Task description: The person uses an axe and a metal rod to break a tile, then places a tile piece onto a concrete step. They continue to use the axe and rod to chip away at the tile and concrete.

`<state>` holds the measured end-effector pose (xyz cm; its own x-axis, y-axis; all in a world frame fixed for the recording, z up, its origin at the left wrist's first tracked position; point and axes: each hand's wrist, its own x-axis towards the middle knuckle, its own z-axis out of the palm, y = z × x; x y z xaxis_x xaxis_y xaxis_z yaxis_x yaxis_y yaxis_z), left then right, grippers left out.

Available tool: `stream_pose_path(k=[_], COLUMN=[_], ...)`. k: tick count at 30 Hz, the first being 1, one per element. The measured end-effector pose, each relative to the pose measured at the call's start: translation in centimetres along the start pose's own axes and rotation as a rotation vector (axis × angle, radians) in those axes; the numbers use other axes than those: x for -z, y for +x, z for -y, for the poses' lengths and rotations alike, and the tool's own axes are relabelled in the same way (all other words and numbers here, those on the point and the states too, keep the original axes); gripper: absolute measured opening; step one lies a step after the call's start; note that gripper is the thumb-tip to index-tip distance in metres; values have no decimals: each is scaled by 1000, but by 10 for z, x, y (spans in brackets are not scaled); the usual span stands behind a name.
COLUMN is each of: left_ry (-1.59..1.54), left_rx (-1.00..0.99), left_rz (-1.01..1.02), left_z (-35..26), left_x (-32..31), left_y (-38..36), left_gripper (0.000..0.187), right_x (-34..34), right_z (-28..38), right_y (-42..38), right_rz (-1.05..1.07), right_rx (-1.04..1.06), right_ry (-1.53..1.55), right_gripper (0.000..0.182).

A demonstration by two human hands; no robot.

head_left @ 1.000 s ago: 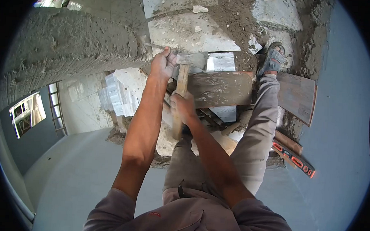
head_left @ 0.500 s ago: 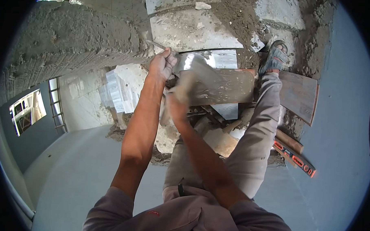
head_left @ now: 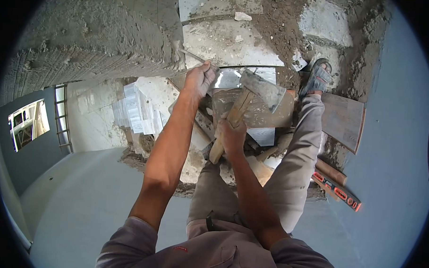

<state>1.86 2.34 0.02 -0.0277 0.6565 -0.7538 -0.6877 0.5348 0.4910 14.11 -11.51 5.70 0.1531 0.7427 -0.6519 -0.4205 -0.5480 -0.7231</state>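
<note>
My left hand (head_left: 201, 79) is closed around a thin metal chisel (head_left: 192, 55), whose far end reaches the lower corner of a rough cement-covered ledge (head_left: 100, 35). In my right hand (head_left: 232, 136) is a hatchet, gripped by its wooden handle (head_left: 239, 108). The broad, cement-stained hatchet head (head_left: 263, 88) sits to the right of my left hand, apart from the chisel. Beneath the hatchet lies a brown tile piece (head_left: 279, 108) with white smears. A shiny grey tile strip (head_left: 233, 77) lies just beyond it.
Loose soil (head_left: 282, 25) and broken slabs cover the ground ahead. My sandalled foot (head_left: 319, 76) rests at the right, near a wood-look tile (head_left: 341, 120). A red-and-black spirit level (head_left: 337, 191) lies lower right. Patterned tiles (head_left: 137, 110) are stacked at the left.
My right hand and the hatchet, blurred before, have moved right, away from my left hand. My left hand still holds the chisel against the ledge; the view has shifted slightly.
</note>
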Motion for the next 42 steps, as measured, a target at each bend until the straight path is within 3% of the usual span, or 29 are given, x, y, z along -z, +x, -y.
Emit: stream_pose_path(k=[2,8,11,15,21,23,24,26,27,29,30,32,33,35,36,41,42], left_ry=[-182,-76,-156,-141,-329,-536,-542,-655,-659,-737,-741,-705,-708,-649,-642,-804,-772], left_rx=[-36,-87,-48,-70,-80,-75,-81,-95,-99,-147,-148,-156,-154,-197,-197,-217,-234], left_rz=[61,4,-26,-33,76,138,139,282,282,273,271,381,383,207,218,518,461], left_z=[6,2,-5,-9,-21,-30,-32,-33,-32,-25,-24,-20,-18,-24,-27,-26,-27], left_x=[-7,-13,-13,-1,-5,-10,-10,-7,-6,-4,-2,2,0,-13,-12,8,7], left_y=[-8,-11,-2,0,-4,-5,-5,-1,0,-3,-4,-5,-8,-19,-13,-1,-5], left_gripper=[12,10,12,10,16,17,17,17,17,18,18,16,16,15,15,11,12], right_x=[8,28,24,27,21,16,16,6,0,-8,-11,-19,-18,-30,-23,-25,-21], right_z=[-2,-2,15,22,32,38,43,63,70,78,78,75,61,49,47,68,48], right_y=[-3,9,5,8,13,21,23,23,22,21,26,40,53,67,68,37,59], right_rz=[55,60,77,93,124,169,176,208,213,241,244,334,333,274,282,411,434], right_rx=[47,65,44,62,106,311,315,571,572,935,933,1221,1222,682,537,743,934], right_ry=[-66,-184,-50,-106,-258,-485,-489,-585,-588,-495,-499,-826,-830,-1054,-1086,-735,-810], right_gripper=[14,11,11,10,12,12,12,11,11,15,15,23,23,27,30,24,24])
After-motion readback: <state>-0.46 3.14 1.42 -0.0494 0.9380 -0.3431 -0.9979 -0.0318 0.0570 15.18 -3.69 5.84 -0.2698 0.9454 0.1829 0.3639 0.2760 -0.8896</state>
